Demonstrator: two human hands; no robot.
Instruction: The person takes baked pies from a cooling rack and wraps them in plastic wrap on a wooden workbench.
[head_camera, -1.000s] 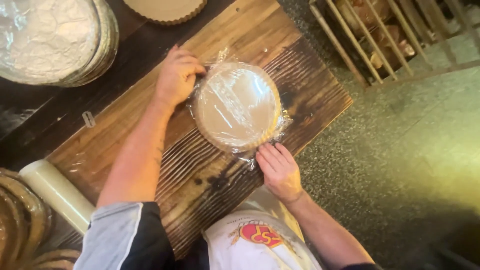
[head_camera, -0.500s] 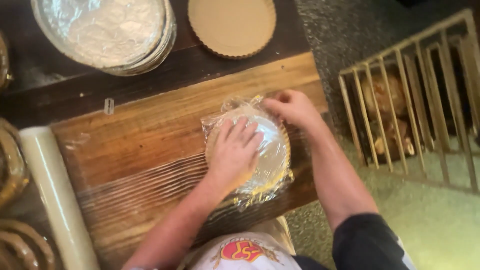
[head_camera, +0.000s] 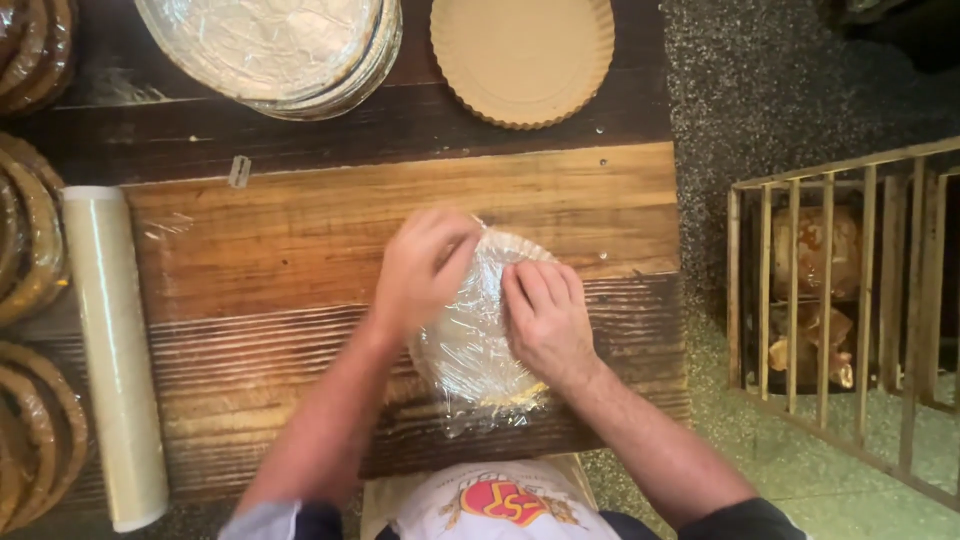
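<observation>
A round flat disc wrapped in clear cling film (head_camera: 470, 350) lies on a wooden board (head_camera: 280, 240) in front of me. My left hand (head_camera: 422, 268) rests on the disc's upper left part, fingers bent and pressing the film. My right hand (head_camera: 546, 318) lies flat on the disc's right side, fingers pointing up and pressing the film down. Both hands touch the wrapped disc and hide much of its top. Loose film bunches at the disc's lower edge.
A roll of cling film (head_camera: 115, 360) lies along the board's left edge. A stack of film-wrapped discs (head_camera: 270, 45) and a bare brown fluted tray (head_camera: 522, 55) sit at the back. Round brown items (head_camera: 25, 250) are stacked at the left. A wooden crate (head_camera: 850, 310) stands on the floor at right.
My right hand moved from the disc's far edge onto its right side. My left hand shifted from the centre to the upper left. The camera view also shifted.
</observation>
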